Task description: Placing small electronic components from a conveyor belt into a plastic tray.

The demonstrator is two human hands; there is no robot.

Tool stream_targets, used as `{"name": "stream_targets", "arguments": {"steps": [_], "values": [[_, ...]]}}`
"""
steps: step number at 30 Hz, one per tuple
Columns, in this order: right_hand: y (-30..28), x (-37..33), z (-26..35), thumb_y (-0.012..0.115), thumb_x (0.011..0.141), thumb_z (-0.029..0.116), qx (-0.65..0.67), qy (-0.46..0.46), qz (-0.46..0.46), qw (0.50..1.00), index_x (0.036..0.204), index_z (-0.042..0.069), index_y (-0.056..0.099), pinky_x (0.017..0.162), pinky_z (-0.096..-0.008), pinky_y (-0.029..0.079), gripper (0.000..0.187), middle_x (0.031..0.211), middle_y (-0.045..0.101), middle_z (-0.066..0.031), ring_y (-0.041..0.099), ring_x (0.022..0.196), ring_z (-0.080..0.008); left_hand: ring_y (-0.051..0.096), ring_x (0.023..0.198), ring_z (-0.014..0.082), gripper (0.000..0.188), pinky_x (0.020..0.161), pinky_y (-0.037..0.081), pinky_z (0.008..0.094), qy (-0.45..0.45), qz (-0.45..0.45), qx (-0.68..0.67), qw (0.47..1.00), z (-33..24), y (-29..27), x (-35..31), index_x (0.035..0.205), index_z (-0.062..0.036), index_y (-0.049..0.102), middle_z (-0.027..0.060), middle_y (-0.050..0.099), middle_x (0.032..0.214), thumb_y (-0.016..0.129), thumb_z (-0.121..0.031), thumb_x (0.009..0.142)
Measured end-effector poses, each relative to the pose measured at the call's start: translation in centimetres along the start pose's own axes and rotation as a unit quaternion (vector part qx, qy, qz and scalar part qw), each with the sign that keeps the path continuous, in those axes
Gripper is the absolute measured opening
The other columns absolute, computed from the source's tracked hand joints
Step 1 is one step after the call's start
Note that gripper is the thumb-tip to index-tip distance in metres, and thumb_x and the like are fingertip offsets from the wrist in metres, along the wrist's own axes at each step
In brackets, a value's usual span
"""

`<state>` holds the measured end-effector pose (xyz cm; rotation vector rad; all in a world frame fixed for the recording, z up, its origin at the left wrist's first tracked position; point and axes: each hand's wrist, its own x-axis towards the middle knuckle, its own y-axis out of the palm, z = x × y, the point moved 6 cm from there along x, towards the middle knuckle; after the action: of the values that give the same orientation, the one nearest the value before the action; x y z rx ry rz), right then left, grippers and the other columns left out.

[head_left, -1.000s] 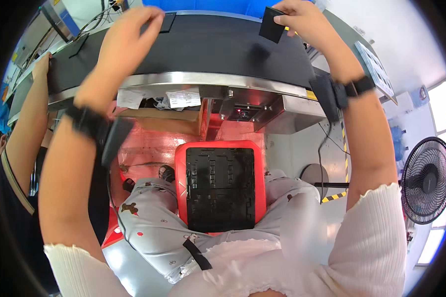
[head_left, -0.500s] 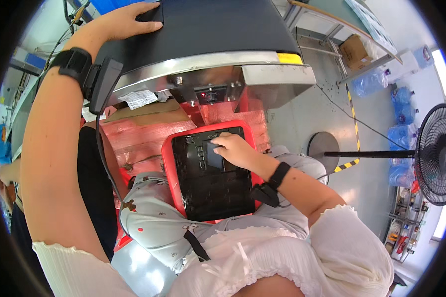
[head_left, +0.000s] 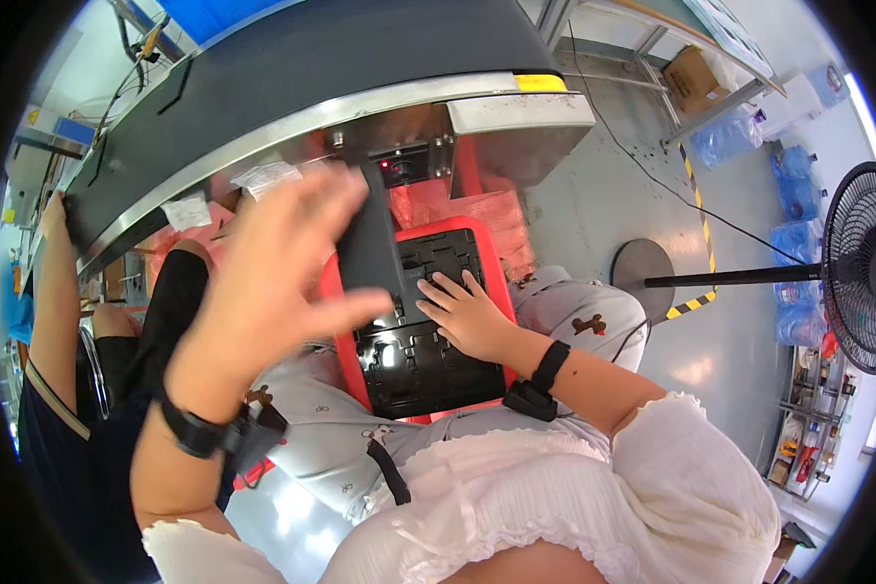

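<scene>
My left hand (head_left: 273,268), smeared by motion, is over the near side of the conveyor. A dark grey flat panel (head_left: 370,238) spans between its fingertips and thumb and appears gripped by its ends. The panel hangs over the left part of a red crate (head_left: 496,263), which rests at my lap. Flat black plastic parts (head_left: 419,365) lie in rows inside the crate. My right hand (head_left: 472,316) rests on these parts, fingers spread and holding nothing. The panel and left hand hide the crate's upper left corner.
A dark conveyor belt (head_left: 360,73) with a metal edge crosses ahead, with thin black pieces (head_left: 176,88) on it. A co-worker's arm (head_left: 56,302) reaches to the belt at left. A black standing fan (head_left: 857,268) and blue water bottles (head_left: 793,229) are at right.
My left hand has come back from the belt toward the crate with the dark panel. My right hand has left the dark grey piece it touched and now lies flat on the black parts.
</scene>
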<state>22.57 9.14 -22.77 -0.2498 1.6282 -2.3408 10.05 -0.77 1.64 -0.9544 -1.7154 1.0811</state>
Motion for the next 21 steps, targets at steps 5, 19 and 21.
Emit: {"name": "stream_targets", "arguments": {"steps": [5,19,21], "values": [[-0.9,-0.1,1.3,0.063,0.08,0.022,0.027,0.022,-0.009,0.999,0.123,0.008,0.053,0.103,-0.0556,0.027,0.046,0.14,0.035,-0.0145,0.028,0.132,-0.0346,0.042,0.114,0.0364,0.085,0.096,0.036,0.044,-0.085,0.088,-0.051,0.991,1.3,12.0,-9.0,0.132,0.0016,0.038,0.0193,0.042,0.123,0.077,-0.033,0.065],[-26.1,5.7,2.3,0.062,0.083,0.012,0.179,-0.026,-0.204,0.962,0.106,0.003,0.062,0.081,-0.0305,0.046,0.025,0.096,0.062,-0.0061,0.059,0.092,-0.0176,0.023,0.137,0.0294,0.051,0.108,0.019,0.0549,-0.176,0.142,0.0,0.974,2.4,22.0,-15.1,0.138,-0.0103,0.035,0.0125,0.023,0.148,0.048,-0.026,0.091],[-31.2,7.3,3.0,0.06,0.085,0.015,0.186,-0.021,-0.276,0.943,0.104,0.003,0.063,0.075,-0.0288,0.047,0.023,0.096,0.063,-0.0066,0.059,0.084,-0.0166,0.023,0.136,0.029,0.05,0.108,0.019,0.055,-0.174,0.129,-0.002,0.976,2.3,21.8,-14.6,0.137,-0.0105,0.036,0.0119,0.024,0.148,0.048,-0.025,0.091]]}}
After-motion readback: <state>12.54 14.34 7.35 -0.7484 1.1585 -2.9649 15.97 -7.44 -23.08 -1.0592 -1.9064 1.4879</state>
